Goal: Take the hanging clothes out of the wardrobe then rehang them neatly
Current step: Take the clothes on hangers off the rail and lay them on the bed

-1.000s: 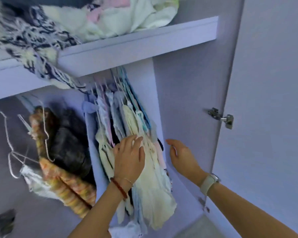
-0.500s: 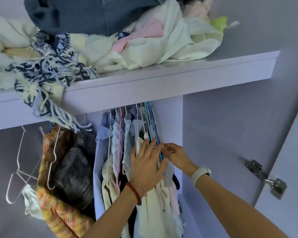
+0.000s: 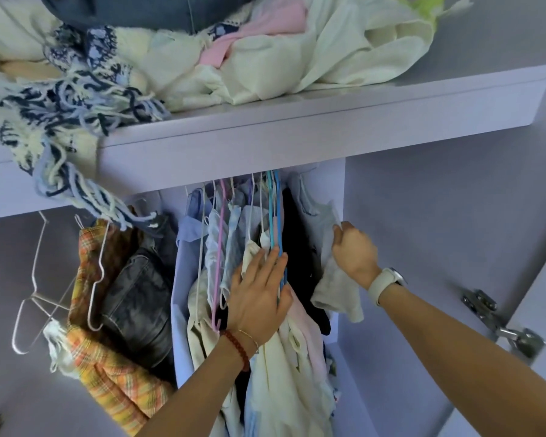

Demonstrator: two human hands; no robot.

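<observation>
**Hands part the hanging clothes inside a lilac wardrobe**

The hanging clothes (image 3: 259, 279) crowd the space under a lilac shelf (image 3: 297, 130), against the wardrobe's pale inner wall (image 3: 423, 247). The left hand (image 3: 259, 294) lies flat on the bundle, fingers straight and spread, fingertips touching the blue hangers (image 3: 276, 222). The right hand (image 3: 355, 253) curls its fingers round a pale grey garment (image 3: 325, 234) at the bundle's right edge. Half a second ago both hands met at the hangers; now the right has drawn that garment aside, opening a dark gap. Left of the bundle hang a plaid shirt (image 3: 108, 367), dark jeans (image 3: 139, 298) and bare wire hangers (image 3: 38, 298). Loose clothing (image 3: 265, 58) is heaped on the shelf. A door hinge (image 3: 498, 323) shows at right.
</observation>
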